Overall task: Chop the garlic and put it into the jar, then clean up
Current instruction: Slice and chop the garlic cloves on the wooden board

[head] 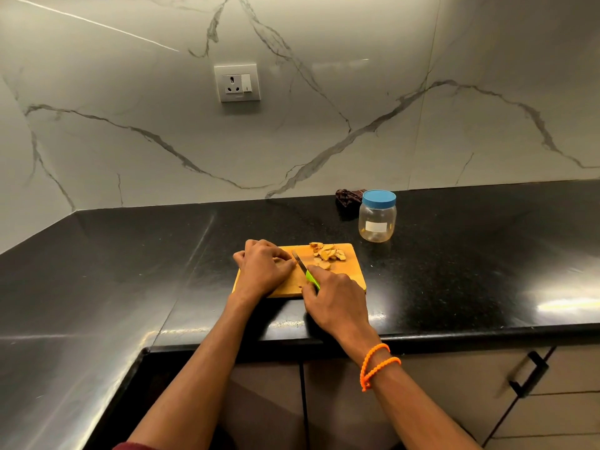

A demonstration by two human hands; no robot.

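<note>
A wooden cutting board (352, 271) lies on the black countertop (454, 271), and both hands work over it. The left hand (264, 269) rests on the left part of the board with its fingers curled and pressed close together, the fingertips turned down to the wood; something small seems to be held under these fingertips, but the hand hides it and I cannot tell what it is. The right hand (334, 303) has its fingers wrapped around the green handle of a small knife (303, 267), with the index finger lying along the top of the handle. The blade points away from the person and a little to the left, and its tip stands just beside the left fingertips, between the two hands. Beyond the right fingers, on the far part of the board, is a small heap of cut garlic pieces (328, 254), pale and yellowish; it is near the blade, but not touching it. Farther beyond the right hand, off the board on the countertop, stands a clear plastic jar (377, 222) with a blue lid (379, 199) closed on it. Just behind the jar, near the wall, lies a dark crumpled cloth (347, 198). On the right wrist there is an orange beaded bracelet (376, 363). A white wall socket (237, 82) is on the marble wall above.
</note>
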